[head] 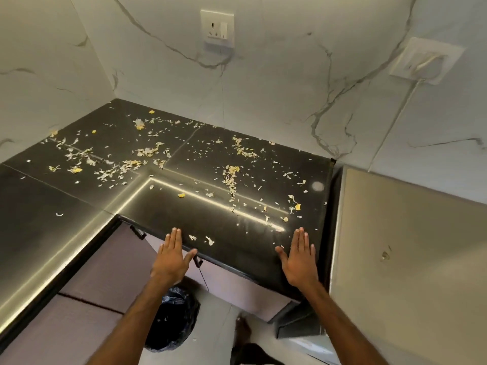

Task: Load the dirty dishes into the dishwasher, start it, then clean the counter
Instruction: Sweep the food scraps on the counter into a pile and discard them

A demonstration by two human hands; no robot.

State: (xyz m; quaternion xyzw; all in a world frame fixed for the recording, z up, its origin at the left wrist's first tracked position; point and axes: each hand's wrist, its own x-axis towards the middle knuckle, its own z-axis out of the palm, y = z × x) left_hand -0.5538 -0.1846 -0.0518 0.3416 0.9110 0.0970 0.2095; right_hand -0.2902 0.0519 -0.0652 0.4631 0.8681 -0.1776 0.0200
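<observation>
A black L-shaped counter (237, 248) fills the corner, strewn with several pale and yellow food scraps (232, 177) across its back and middle. My left hand (171, 255) is flat with straight fingers at the counter's front edge, thumb spread out. My right hand (299, 259) lies flat with straight fingers near the counter's front right corner. Neither hand holds anything. No dishes or dishwasher are in view.
A bin lined with a black bag (174, 320) stands on the floor below the counter. Cabinet doors with black handles (138, 233) sit under the counter. A beige panel (408, 246) borders the right side. Two wall sockets (217, 29) are on the marble backsplash.
</observation>
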